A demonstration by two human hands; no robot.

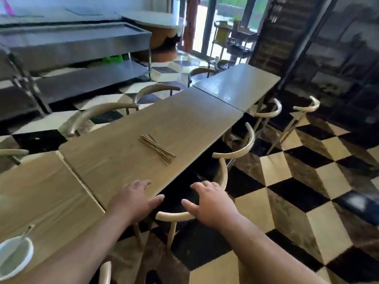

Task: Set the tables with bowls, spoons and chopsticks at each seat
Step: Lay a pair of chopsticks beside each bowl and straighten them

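At table (pixel 127 152) edge, both hands (pixel 134 198) empty, chopsticks (pixel 156 148) mid-top

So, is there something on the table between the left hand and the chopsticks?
Nothing visible. The tabletop between the left hand and the bundle of chopsticks is bare wood. Both hands are empty, and the right hand hovers over a chair back.

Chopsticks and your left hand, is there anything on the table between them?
No. In the head view, only bare table lies between the chopsticks and the left hand.
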